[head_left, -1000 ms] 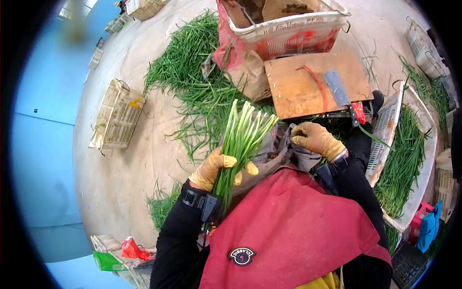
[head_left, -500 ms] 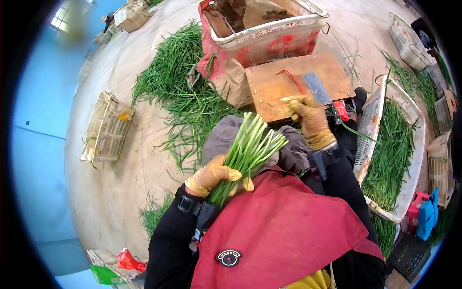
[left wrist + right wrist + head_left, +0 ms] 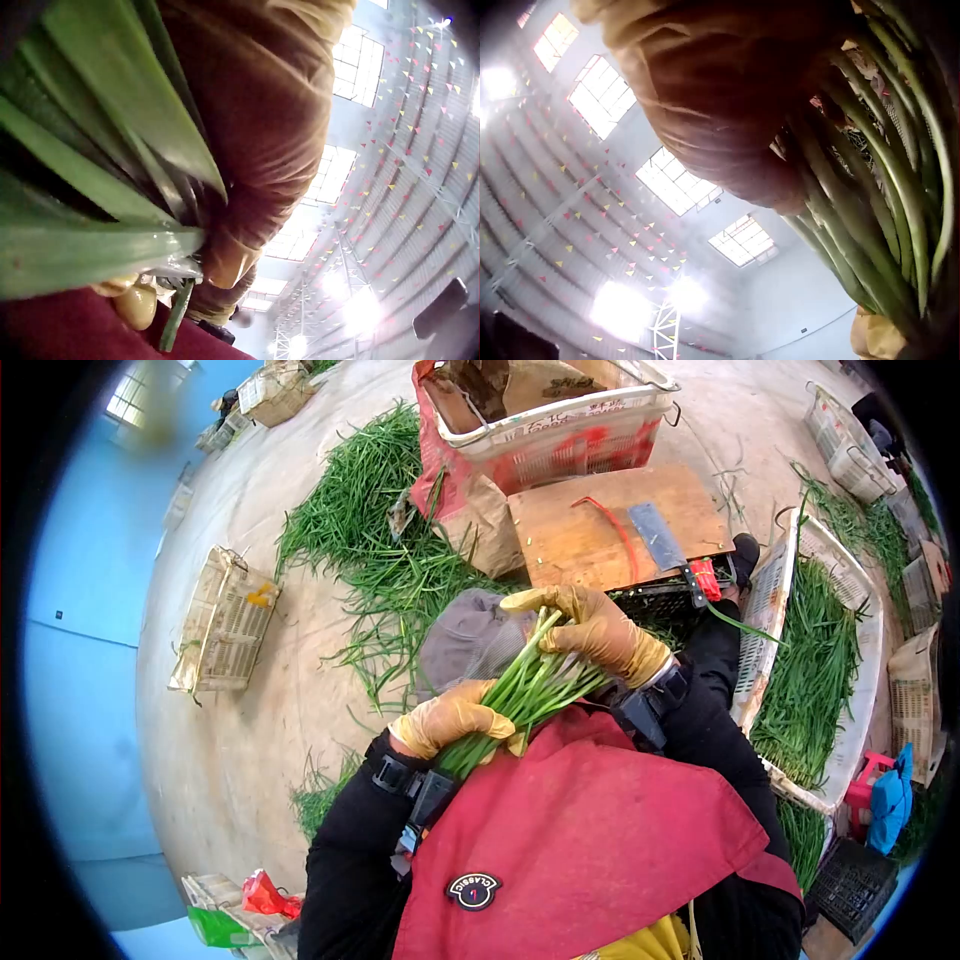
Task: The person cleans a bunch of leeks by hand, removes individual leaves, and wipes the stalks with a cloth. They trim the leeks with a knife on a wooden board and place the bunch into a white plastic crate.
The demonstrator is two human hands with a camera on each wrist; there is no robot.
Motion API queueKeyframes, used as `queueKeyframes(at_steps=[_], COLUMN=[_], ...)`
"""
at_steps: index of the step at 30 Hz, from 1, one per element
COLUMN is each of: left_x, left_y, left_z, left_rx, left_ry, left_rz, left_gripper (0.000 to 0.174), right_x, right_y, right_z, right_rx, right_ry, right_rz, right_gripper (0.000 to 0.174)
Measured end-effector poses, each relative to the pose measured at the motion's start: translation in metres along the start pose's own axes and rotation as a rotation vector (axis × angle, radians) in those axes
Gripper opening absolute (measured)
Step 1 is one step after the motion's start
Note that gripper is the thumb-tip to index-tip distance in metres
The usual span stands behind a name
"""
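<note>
In the head view my gloved left hand (image 3: pixel 455 720) grips a bunch of garlic chives (image 3: pixel 540 695) around its middle, with the thumb across the front. The pale stem ends point up and to the right; the green leaves run down past my wrist. My gloved right hand (image 3: pixel 595 635) is at the pale ends, thumb and fingers closed about some of the stalks. Up close in the right wrist view, stalks (image 3: pixel 855 232) fan out below the right hand's curled fingers. Broad green leaves (image 3: pixel 112 97) fill the left wrist view beside the left hand (image 3: pixel 262 112).
A heap of chives (image 3: pixel 360 510) lies on the floor ahead. Beyond my right hand, a cleaver (image 3: pixel 655 535) rests on a wooden board (image 3: pixel 560 535). A white crate (image 3: pixel 835 780) of chives stands at right, another crate (image 3: pixel 225 625) at left, and a large basket (image 3: pixel 570 450) behind the board.
My right hand rose from near my lap, passed in front of the board, then came left onto the stem ends. The bunch in my left hand has tilted further right.
</note>
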State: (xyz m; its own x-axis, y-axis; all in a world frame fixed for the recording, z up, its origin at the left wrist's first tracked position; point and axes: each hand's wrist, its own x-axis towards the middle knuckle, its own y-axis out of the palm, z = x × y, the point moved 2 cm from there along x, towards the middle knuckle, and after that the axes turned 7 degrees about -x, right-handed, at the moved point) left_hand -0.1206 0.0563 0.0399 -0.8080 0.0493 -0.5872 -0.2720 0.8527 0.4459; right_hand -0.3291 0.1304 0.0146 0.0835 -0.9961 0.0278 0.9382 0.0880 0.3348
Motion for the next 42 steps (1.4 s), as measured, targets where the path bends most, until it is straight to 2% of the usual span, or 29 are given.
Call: queueKeyframes(at_steps=[5, 10, 13, 17, 18, 19, 21, 23, 24, 25, 27, 29, 30, 32, 35, 36, 39, 40, 41, 42], left_x=[-0.005, -0.003, -0.005, -0.009, -0.007, -0.007, -0.009, -0.011, -0.012, -0.013, -0.011, -0.009, -0.003, 0.004, 0.020, 0.024, 0.039, 0.039, 0.039, 0.042], left_y=[0.006, 0.007, 0.011, 0.012, 0.006, 0.006, 0.004, 0.001, -0.001, -0.003, 0.000, 0.005, 0.002, 0.011, 0.018, 0.024, 0.024, 0.027, 0.029, 0.019], left_z=[0.005, 0.013, 0.014, 0.013, 0.021, 0.022, 0.021, 0.017, 0.015, 0.012, 0.008, -0.001, 0.000, -0.009, -0.014, -0.015, -0.014, -0.019, -0.024, -0.020], left_rx=[-0.052, -0.083, -0.093, -0.090, -0.095, -0.116, -0.154, -0.197, -0.217, -0.237, -0.256, -0.282, -0.240, -0.233, -0.132, -0.132, -0.226, -0.233, -0.237, -0.202], left_ry=[0.021, 0.027, 0.031, 0.010, 0.046, 0.057, 0.086, 0.091, 0.097, 0.104, 0.174, 0.232, 0.235, 0.195, 0.172, 0.155, 0.044, 0.077, 0.111, 0.133], left_rz=[0.009, 0.053, 0.049, 0.017, 0.008, 0.008, 0.004, 0.000, -0.001, -0.003, -0.049, -0.053, -0.039, -0.016, 0.135, 0.160, 0.235, 0.225, 0.215, 0.192], left_gripper=[0.042, 0.044, 0.045, 0.045, 0.045, 0.044, 0.044, 0.046, 0.048, 0.049, 0.057, 0.060, 0.064, 0.063, 0.064, 0.064, 0.057, 0.058, 0.060, 0.063], right_x=[-0.010, -0.013, -0.018, -0.020, -0.022, -0.024, -0.029, -0.038, -0.043, -0.048, -0.055, -0.060, -0.052, -0.046, -0.033, -0.029, -0.020, -0.020, -0.019, -0.027], right_y=[0.004, 0.010, 0.010, -0.002, -0.005, -0.015, -0.036, -0.063, -0.078, -0.097, -0.078, -0.059, -0.038, -0.031, 0.008, 0.013, 0.007, 0.004, 0.001, -0.002], right_z=[0.007, 0.003, 0.006, 0.003, 0.011, 0.016, 0.013, 0.008, -0.007, -0.030, -0.031, -0.029, -0.012, -0.025, 0.001, 0.006, 0.001, -0.001, 0.001, 0.019], right_rx=[0.058, -0.126, -0.138, -0.181, -0.060, -0.154, -0.106, -0.137, -0.231, -0.751, -0.975, -0.530, -0.226, -0.082, 0.301, 0.372, 0.351, 0.425, 0.490, 0.500], right_ry=[0.020, -0.004, 0.013, -0.083, -0.066, -0.121, -0.198, -0.199, -0.066, 0.029, -0.010, 0.032, 0.011, 0.052, -0.088, -0.081, -0.184, -0.200, -0.304, -0.297], right_rz=[-0.101, 0.065, 0.064, -0.157, -0.197, -0.282, -0.513, -0.421, -0.378, -0.278, -0.062, -0.015, 0.124, 0.096, 0.023, -0.021, -0.200, -0.236, -0.288, -0.305], right_gripper=[0.056, 0.073, 0.069, 0.058, 0.048, 0.042, 0.036, 0.033, 0.033, 0.040, 0.052, 0.067, 0.075, 0.077, 0.081, 0.085, 0.061, 0.046, 0.037, 0.028])
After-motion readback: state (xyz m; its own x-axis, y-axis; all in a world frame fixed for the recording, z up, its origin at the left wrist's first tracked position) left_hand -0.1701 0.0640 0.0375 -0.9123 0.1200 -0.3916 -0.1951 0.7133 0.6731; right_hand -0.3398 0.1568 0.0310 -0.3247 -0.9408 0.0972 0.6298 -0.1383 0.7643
